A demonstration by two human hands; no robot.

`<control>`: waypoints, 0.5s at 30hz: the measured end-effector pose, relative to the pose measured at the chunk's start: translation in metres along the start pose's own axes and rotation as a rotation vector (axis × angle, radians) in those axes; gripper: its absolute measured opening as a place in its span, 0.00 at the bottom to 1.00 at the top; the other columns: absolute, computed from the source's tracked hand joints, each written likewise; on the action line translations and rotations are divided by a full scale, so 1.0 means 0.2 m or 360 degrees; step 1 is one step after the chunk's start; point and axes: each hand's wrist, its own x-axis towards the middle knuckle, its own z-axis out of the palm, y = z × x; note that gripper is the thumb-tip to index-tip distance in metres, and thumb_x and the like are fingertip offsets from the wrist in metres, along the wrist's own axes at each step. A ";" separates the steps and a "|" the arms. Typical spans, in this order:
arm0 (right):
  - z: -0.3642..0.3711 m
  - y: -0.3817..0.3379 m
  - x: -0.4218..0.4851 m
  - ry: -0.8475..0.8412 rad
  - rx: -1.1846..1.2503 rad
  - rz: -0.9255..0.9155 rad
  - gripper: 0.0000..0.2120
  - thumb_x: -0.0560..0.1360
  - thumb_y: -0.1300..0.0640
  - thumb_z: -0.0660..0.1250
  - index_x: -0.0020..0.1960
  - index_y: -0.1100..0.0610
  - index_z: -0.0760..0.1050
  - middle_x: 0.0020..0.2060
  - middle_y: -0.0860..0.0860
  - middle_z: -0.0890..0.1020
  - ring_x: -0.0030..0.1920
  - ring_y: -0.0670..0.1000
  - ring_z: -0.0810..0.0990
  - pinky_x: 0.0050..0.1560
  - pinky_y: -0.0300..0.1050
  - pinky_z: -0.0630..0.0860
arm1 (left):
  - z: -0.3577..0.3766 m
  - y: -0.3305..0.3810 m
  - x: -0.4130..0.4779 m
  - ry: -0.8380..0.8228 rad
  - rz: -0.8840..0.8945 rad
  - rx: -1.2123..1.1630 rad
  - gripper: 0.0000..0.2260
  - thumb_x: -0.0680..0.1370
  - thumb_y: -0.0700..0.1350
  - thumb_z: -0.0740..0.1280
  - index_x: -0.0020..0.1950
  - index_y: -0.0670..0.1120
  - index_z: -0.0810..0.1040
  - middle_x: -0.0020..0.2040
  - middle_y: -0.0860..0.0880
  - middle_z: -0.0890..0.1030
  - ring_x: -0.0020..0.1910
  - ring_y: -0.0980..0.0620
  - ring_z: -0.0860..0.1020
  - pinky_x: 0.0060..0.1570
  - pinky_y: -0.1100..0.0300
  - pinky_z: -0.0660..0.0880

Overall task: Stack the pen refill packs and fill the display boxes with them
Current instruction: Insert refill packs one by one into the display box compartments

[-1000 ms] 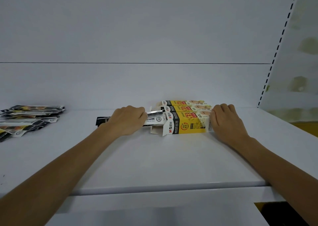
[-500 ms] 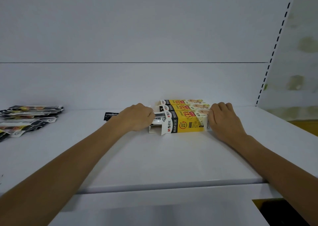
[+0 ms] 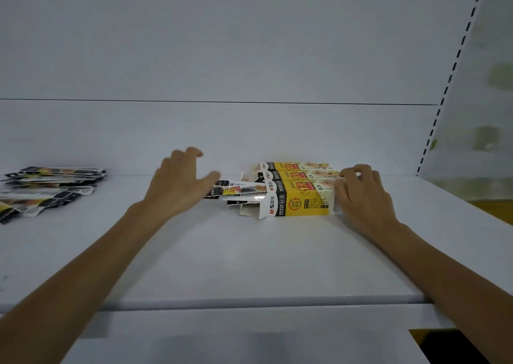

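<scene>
A white shelf [image 3: 249,258] fills the view, smooth and matte, with a rounded front lip running from left to right in the near part. Below the lip lies another white surface [image 3: 222,341], and at the near right corner there is a dark gap [image 3: 455,348] edged in yellow. Behind the shelf rises a plain white back panel [image 3: 249,53], crossed by one thin horizontal seam. At the right stands a slotted upright [image 3: 451,77] with a row of dark slots. The wall beyond it is blurred, pale with greenish patches.

Three yellow and black display boxes [image 3: 299,174] lie on their sides at the far middle of the shelf, side by side and touching. The nearest box [image 3: 302,204] has its left end open, with the white flaps hanging out. A bundle of refill packs [image 3: 241,191] sticks out of that open end to the left, part in and part out.

The right hand [image 3: 361,197] is at the right end of the nearest box, its grip closed, with the fingers curled over the top edge. The left hand [image 3: 180,186] is raised over the shelf just left of the jutting packs. Its grip is apart, with fingers spread and holding nothing. The thumb lies by the packs' left tips, but contact cannot be told.

Well apart at the far left, a loose pile [image 3: 47,190] of more packs lies flat and fanned on the shelf.
</scene>
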 end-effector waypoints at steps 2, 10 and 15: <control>0.02 -0.01 0.00 0.0033 -0.0018 0.0003 0.12 0.77 0.58 0.54 0.52 0.62 0.74 0.54 0.62 0.74 0.55 0.64 0.71 0.29 0.47 0.70 | 0.05 -0.04 -0.08 -0.0320 -0.0047 -0.0114 0.28 0.75 0.54 0.64 0.72 0.48 0.60 0.68 0.44 0.66 0.66 0.45 0.67 0.59 0.55 0.65; -0.04 0.02 0.00 -0.0125 0.0213 -0.0050 0.15 0.59 0.72 0.74 0.43 0.70 0.75 0.43 0.66 0.79 0.41 0.70 0.75 0.32 0.56 0.75 | 0.14 0.09 -0.19 -0.0441 0.0219 -0.0317 0.24 0.75 0.49 0.65 0.71 0.50 0.65 0.66 0.49 0.70 0.61 0.53 0.68 0.48 0.68 0.62; -0.06 0.01 -0.01 -0.0075 0.0575 0.0210 0.17 0.76 0.49 0.58 0.56 0.59 0.73 0.56 0.57 0.73 0.56 0.60 0.70 0.49 0.51 0.70 | 0.17 0.18 -0.18 -0.0646 0.0153 -0.0457 0.28 0.77 0.47 0.64 0.74 0.55 0.57 0.63 0.53 0.73 0.55 0.56 0.73 0.44 0.71 0.66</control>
